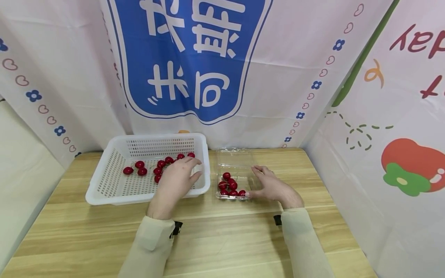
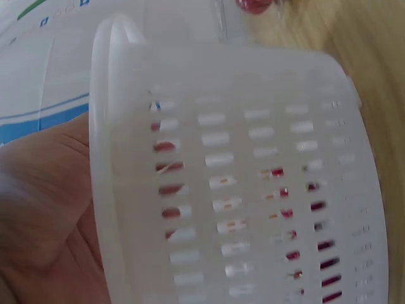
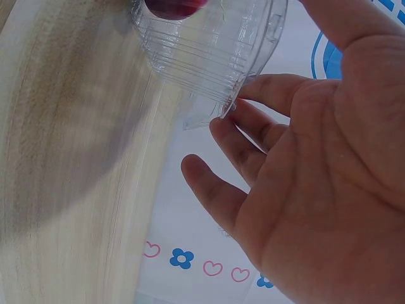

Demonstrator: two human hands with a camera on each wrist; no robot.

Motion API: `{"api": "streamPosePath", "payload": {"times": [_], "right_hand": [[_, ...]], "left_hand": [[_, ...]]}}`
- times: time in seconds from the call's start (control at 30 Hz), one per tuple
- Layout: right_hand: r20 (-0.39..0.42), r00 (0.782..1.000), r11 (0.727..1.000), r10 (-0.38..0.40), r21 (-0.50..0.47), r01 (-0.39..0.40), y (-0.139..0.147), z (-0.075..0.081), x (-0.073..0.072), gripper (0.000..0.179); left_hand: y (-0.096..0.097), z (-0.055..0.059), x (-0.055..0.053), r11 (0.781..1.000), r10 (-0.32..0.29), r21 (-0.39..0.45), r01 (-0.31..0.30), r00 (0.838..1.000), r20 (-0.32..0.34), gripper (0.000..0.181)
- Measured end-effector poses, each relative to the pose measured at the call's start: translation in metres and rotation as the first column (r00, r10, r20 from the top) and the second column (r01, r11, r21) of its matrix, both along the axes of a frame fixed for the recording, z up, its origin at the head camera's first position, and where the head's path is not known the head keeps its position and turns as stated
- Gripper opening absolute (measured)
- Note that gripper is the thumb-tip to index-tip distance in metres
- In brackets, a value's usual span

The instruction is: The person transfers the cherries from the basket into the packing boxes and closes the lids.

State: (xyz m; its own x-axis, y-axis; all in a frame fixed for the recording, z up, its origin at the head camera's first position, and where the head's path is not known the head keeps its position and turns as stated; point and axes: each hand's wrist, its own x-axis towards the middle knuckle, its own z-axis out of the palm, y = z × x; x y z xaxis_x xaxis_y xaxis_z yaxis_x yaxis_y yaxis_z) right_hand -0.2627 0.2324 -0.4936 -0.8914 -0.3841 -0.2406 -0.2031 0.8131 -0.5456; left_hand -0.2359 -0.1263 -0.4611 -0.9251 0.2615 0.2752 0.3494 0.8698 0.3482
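My left hand [image 1: 177, 175] reaches over the right end of a white slotted plastic basket [image 1: 101, 177], above red cherries [image 1: 140, 164] with thin stems. Its thumb and forefinger stand apart with nothing seen between them; the other fingertips are hidden. In the left wrist view, the basket wall [image 2: 190, 69] covers part of this hand [image 2: 44, 209]. My right hand [image 1: 272, 187] lightly holds the right side of a clear plastic clamshell box [image 1: 243, 173], thumb at the front corner, fingers farther back. Several cherries [image 1: 232, 184] lie inside the box, whose lid [image 1: 234, 157] is folded back.
Basket and box stand side by side on a wooden table [image 1: 222, 239]. A printed white cloth [image 1: 271, 88] with a blue emblem hangs directly behind them. Another printed sheet [image 1: 393, 116] borders the table on the right.
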Motion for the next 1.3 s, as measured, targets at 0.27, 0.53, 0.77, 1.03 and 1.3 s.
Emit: {"api": "streamPosePath", "payload": {"times": [0.27,0.53,0.77,1.03,1.3], "right_hand": [[-0.009,1.0,1.0,0.001,0.003,-0.001,0.001,-0.001,-0.001,0.117],[-0.004,1.0,1.0,0.003,0.02,-0.003,0.001,0.001,0.0,0.117],[-0.006,1.0,1.0,0.008,0.029,-0.008,0.001,0.002,-0.001,0.116],[-0.006,1.0,1.0,0.013,0.023,-0.013,0.003,-0.001,-0.002,0.118],[-0.005,1.0,1.0,0.009,0.013,-0.009,0.001,-0.002,-0.001,0.119]], "left_hand": [[-0.027,-0.003,-0.004,0.996,0.082,0.008,-0.084,0.988,0.131,0.043],[-0.057,-0.01,-0.005,0.99,0.142,-0.015,-0.142,0.965,0.221,0.049],[-0.082,-0.012,-0.005,0.985,0.171,-0.031,-0.17,0.927,0.334,0.048],[-0.098,-0.014,-0.005,0.981,0.186,-0.036,-0.189,0.885,0.427,0.041],[-0.101,-0.013,-0.01,0.988,0.155,-0.074,-0.137,0.894,0.421,0.037]]}}
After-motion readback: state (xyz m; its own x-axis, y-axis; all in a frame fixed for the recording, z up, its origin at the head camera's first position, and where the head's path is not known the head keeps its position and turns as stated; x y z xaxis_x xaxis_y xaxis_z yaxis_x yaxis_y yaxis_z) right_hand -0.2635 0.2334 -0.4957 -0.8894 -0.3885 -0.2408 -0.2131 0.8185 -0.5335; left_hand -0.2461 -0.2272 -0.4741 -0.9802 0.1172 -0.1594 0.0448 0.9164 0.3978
